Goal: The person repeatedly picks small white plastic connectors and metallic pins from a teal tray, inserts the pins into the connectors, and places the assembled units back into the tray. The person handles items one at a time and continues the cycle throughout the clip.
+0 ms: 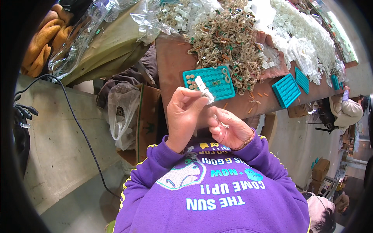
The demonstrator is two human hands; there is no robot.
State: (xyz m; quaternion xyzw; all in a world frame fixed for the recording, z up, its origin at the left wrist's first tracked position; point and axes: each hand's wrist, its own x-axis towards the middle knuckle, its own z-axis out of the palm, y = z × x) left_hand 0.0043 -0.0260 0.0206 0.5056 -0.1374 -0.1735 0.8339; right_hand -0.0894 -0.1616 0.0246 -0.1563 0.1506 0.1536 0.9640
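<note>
My left hand (183, 115) pinches a small white plastic piece (204, 90) between thumb and fingertips, raised over the table's near edge. The piece looks like a little two-part case, spread apart. Close beside it, my right hand (232, 130) has its fingers curled together, with a short pale cord (224, 125) showing between them. Just beyond the hands lies a teal ridged tray (229, 93). Several round beige pieces (191, 81) sit in its left end, and a looped cord (226, 76) rests at its right end.
A heap of beige cord loops (227, 42) covers the brown table (171, 58). White plastic pieces (311, 50) are piled farther right, near another teal tray (286, 91). Small orange sticks (250, 110) lie by the edge. A cardboard box (149, 120) stands left. Another person (345, 110) sits right.
</note>
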